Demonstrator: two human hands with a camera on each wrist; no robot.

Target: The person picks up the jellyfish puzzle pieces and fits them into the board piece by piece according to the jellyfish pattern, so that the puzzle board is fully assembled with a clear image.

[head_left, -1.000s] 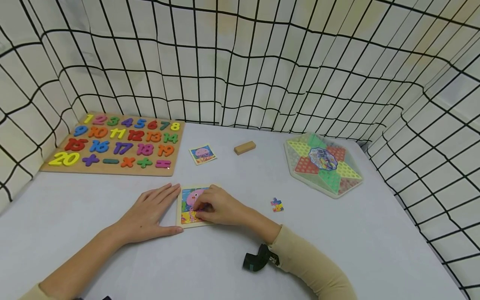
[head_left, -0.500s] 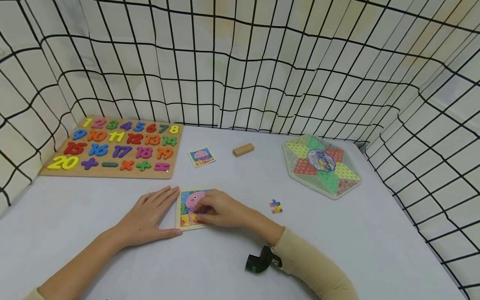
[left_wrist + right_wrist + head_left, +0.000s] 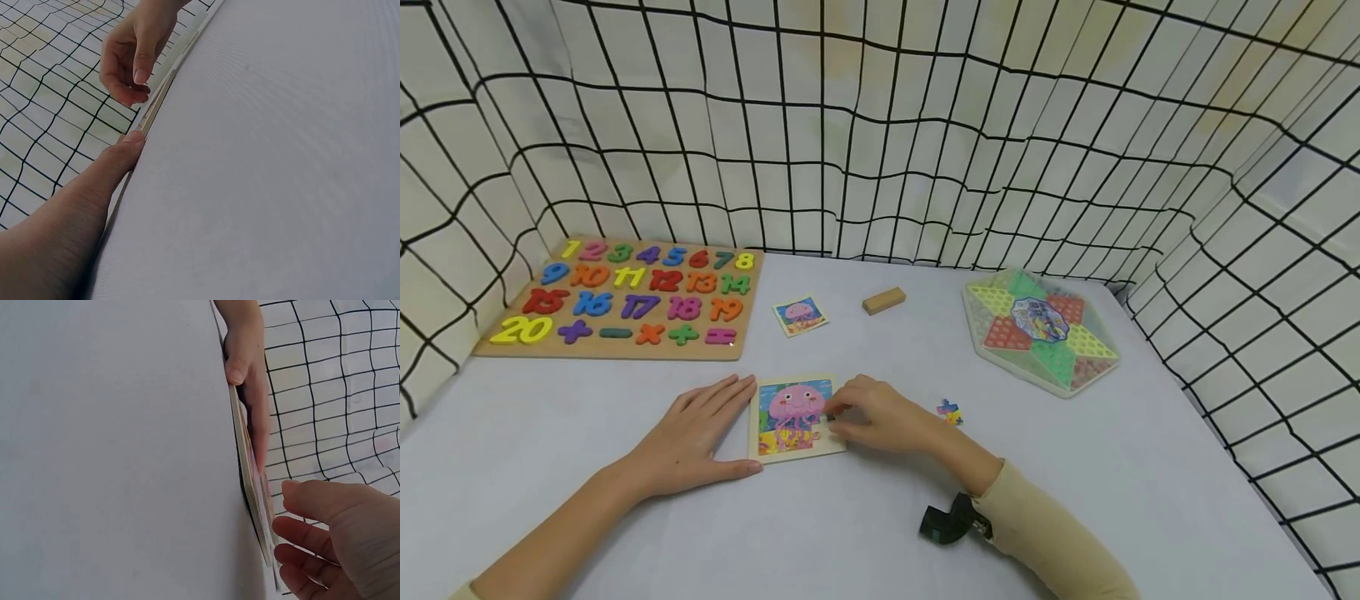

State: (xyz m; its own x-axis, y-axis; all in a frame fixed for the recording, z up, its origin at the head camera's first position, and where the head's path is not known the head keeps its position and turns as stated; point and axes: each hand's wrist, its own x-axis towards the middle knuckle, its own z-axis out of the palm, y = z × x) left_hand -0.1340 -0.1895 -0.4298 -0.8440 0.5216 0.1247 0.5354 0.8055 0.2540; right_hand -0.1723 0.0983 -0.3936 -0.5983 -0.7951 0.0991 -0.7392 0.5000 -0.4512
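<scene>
A square jigsaw puzzle (image 3: 793, 408) showing a pink jellyfish lies in its pale wooden frame on the white tabletop. Bare wood shows at its lower right. My left hand (image 3: 696, 437) rests flat along the left side, with the index fingertip and thumb at its corners. Over the right edge hovers my right hand (image 3: 883, 417), fingers loosely bent. In the right wrist view, its thumb and fingers (image 3: 303, 534) stand apart with nothing seen between them. A loose colourful puzzle piece (image 3: 950, 412) lies to the right, partly behind the right hand's wrist.
A board of coloured numbers (image 3: 625, 292) lies at the back left. Behind the puzzle are a small jellyfish picture card (image 3: 801, 316) and a wooden block (image 3: 884, 301). A hexagonal star-patterned game board (image 3: 1040, 333) lies at the back right. Black-gridded netting (image 3: 865, 142) surrounds the table.
My right hand has drawn back to the right from the puzzle's middle, uncovering the jellyfish picture and the bare lower right part. The left hand has stayed in place.
</scene>
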